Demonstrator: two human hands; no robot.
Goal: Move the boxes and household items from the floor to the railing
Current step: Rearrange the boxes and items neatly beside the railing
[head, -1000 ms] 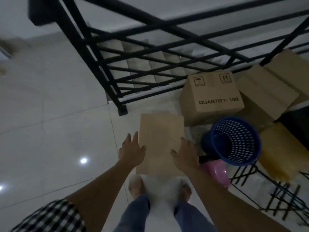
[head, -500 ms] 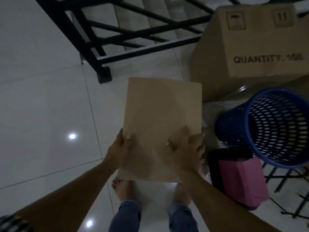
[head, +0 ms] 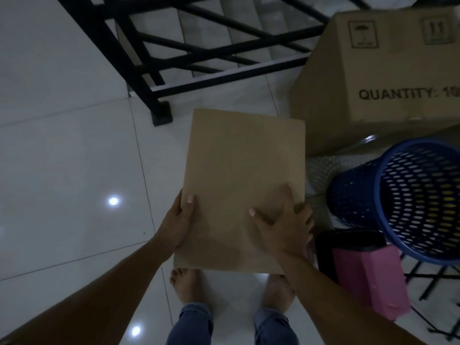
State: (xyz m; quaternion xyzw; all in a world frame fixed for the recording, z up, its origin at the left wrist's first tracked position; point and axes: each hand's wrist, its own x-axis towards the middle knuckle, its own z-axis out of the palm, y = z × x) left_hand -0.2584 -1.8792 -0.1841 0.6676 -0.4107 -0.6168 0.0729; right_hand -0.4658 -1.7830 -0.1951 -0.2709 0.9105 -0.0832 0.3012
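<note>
— What's the setting?
— A dim, glossy white tile floor (head: 62, 158), with a black railing (head: 139, 58) over stairs.
— And the flat box (head: 244, 170)?
— It's held above the floor. The left hand (head: 178, 225) and right hand (head: 283, 227) have their fingers clamped on its side edges. The fingers underneath are hidden, and the printed carton (head: 373, 83) is cut off.

Dim room, glossy white tiled floor (head: 62, 158) with bright light reflections (head: 113, 201), pale stairs (head: 206, 31) beyond

A flat brown cardboard box (head: 244, 185) is held level above the floor tiles, between the black railing (head: 127, 61), a printed "QUANTITY" carton (head: 388, 78) and a tipped blue perforated basket (head: 353, 192).
</note>
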